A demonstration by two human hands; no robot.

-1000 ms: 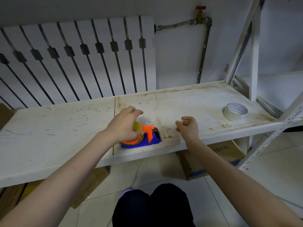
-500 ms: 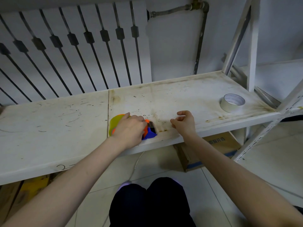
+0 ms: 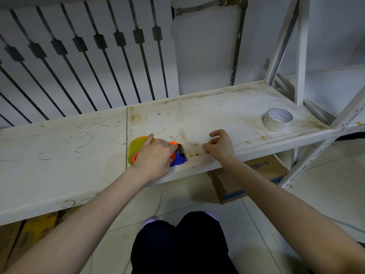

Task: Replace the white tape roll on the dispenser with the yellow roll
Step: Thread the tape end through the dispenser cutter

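Observation:
My left hand [image 3: 155, 158] lies over the blue and orange tape dispenser [image 3: 180, 160] near the shelf's front edge, gripping it. The yellow roll [image 3: 136, 145] sits in the dispenser and shows to the left of my fingers. A strip of clear tape runs from the dispenser's blade toward my right hand [image 3: 220, 147], whose thumb and forefinger are pinched just right of it; the tape end itself is too faint to see. The white tape roll [image 3: 277, 119] lies flat on the shelf at the far right, apart from both hands.
The stained white shelf board [image 3: 217, 115] has a seam left of the dispenser. A radiator [image 3: 88, 52] and pipe stand behind. White rack uprights [image 3: 300, 56] rise at the right. A cardboard box [image 3: 254, 175] sits on the floor below the shelf. My knees are at the bottom.
My left hand has shifted right along the dispenser, uncovering the yellow roll on its left side. My right hand stays pinched near the shelf edge. The camera has tilted downward.

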